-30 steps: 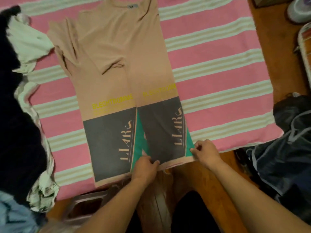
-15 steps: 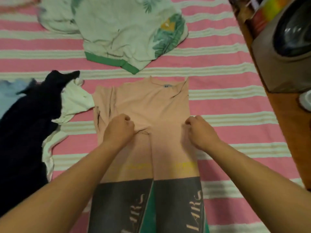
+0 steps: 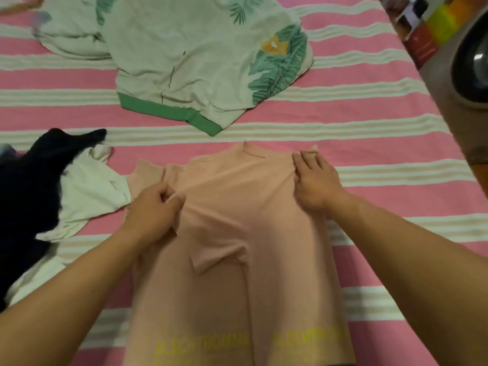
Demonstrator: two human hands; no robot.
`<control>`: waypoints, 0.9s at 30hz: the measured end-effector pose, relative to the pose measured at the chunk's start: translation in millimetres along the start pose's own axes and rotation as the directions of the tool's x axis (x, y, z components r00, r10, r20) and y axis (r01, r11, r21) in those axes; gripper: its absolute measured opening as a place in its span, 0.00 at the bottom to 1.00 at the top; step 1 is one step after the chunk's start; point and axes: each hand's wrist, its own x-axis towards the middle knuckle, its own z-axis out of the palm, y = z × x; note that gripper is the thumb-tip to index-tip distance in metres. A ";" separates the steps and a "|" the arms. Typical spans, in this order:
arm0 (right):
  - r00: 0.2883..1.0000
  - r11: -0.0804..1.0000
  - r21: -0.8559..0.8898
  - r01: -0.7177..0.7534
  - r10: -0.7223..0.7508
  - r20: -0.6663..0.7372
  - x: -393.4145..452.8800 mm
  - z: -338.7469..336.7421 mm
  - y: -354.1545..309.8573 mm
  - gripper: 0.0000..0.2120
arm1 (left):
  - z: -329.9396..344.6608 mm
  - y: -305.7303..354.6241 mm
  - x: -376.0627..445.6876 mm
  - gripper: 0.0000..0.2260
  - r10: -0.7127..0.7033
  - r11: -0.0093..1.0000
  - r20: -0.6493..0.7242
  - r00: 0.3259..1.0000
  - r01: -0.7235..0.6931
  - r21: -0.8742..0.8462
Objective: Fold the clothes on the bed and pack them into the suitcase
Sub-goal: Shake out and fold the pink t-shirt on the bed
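while the peach shirt (image 3: 237, 233) lies lengthwise, collar away, left fingers (image 3: 169, 199) pinch it, right fingers (image 3: 306, 165) flat.

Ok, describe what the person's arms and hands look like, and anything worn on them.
Both forearms are bare right to the frame edges, with no sleeve showing. The left hand and the right hand are bare too: no gloves, rings, watch or bracelet are visible on either.

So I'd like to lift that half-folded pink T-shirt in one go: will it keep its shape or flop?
Probably flop: the pink T-shirt already wrinkles where the left hand pinches it. It looks thin and light, so its folded panels may slide open. The right hand lying flat on it suggests it needs support from both sides.
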 end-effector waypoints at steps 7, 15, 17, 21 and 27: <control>0.726 0.782 0.050 0.621 -0.550 -0.413 -108.4 0.6 -113.3 0.16 | 2.9 2.4 20.3 0.10 -0.115 0.969 0.230 0.966 0.160 -0.187; 0.812 0.872 0.074 0.485 -0.417 -0.407 -142.3 44.8 -161.5 0.04 | -8.1 9.5 28.3 0.06 -0.174 0.961 0.368 0.914 0.240 -0.141; 0.812 0.854 0.218 0.473 -0.326 -0.484 -147.7 38.9 -162.0 0.07 | -12.3 11.7 32.3 0.06 -0.212 0.884 0.419 0.883 0.356 -0.304; 0.823 0.860 0.144 0.490 -0.401 -0.403 -157.7 38.2 -153.9 0.16 | -20.1 9.0 36.2 0.10 -0.286 0.781 0.449 0.846 0.478 -0.403; 0.799 0.844 0.002 0.536 -0.507 -0.322 -156.9 52.4 -170.4 0.10 | -6.7 -0.5 32.3 0.11 -0.336 0.773 0.283 0.898 0.435 -0.462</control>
